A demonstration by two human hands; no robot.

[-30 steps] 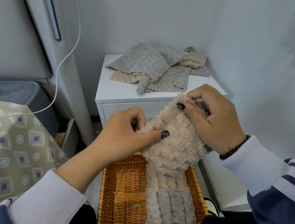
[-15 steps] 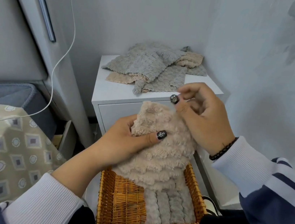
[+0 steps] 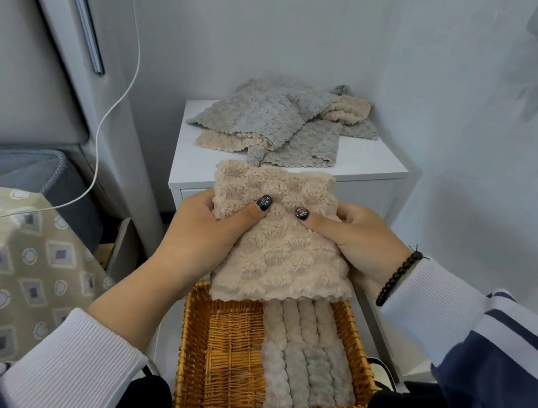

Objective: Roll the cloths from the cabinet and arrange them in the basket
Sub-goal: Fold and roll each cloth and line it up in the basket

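A beige fluffy cloth (image 3: 274,253) is held flat above the wicker basket (image 3: 190,359). My left hand (image 3: 201,232) grips its left side with the thumb on top. My right hand (image 3: 355,247) grips its right side the same way. Its lower edge hangs over the basket's far rim. Several rolled cloths (image 3: 305,350), beige and grey, lie side by side in the basket's right half. A pile of loose grey and beige cloths (image 3: 282,122) lies on the white cabinet (image 3: 370,164) behind.
The basket's left half shows bare wicker. A white cable (image 3: 115,106) hangs along the wall at left. A patterned fabric (image 3: 2,270) covers the surface at lower left. A white wall stands close on the right.
The cloth was bunched between both hands; now it is spread flat and held by both sides, thumbs on top. The hands have moved closer to the basket.
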